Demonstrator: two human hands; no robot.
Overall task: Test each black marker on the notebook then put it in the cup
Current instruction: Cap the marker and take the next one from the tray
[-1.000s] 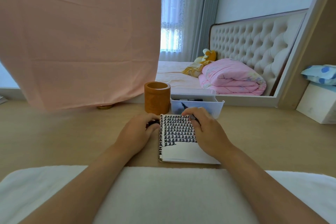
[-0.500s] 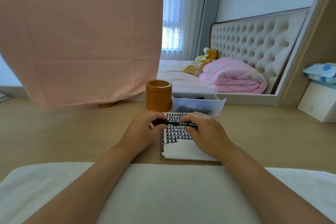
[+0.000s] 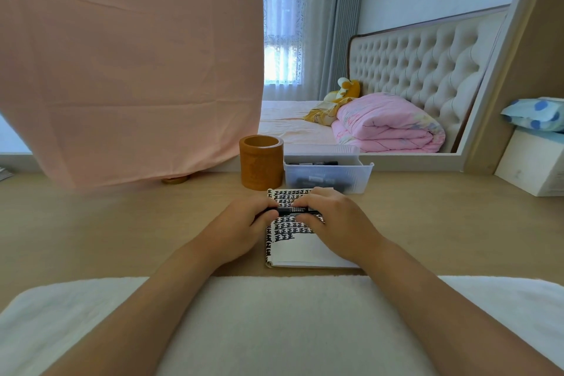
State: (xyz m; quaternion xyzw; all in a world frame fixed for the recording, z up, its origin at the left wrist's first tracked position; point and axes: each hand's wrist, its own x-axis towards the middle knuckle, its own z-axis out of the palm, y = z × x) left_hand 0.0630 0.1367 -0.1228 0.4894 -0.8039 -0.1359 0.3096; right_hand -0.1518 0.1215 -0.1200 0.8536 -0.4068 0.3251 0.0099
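A black marker (image 3: 293,210) lies level between both hands, just above the open notebook (image 3: 300,249). My left hand (image 3: 241,226) grips its left end and my right hand (image 3: 334,218) grips its right end. The notebook's upper page is covered with rows of black marks; its lower part is white. The brown cylindrical cup (image 3: 261,166) stands upright behind the notebook, to the left, its inside hidden. A clear plastic bin (image 3: 361,175) behind the notebook holds more black markers (image 3: 317,163).
A pink cloth (image 3: 131,64) hangs at the left over the desk's back edge. A white box (image 3: 534,166) sits far right. A white towel (image 3: 283,323) covers the near desk edge under my forearms. Bare wooden desk (image 3: 106,229) lies left and right.
My right hand lifted the marker off the page and my left hand came onto its left end. Both hands then closed in toward each other along the marker.
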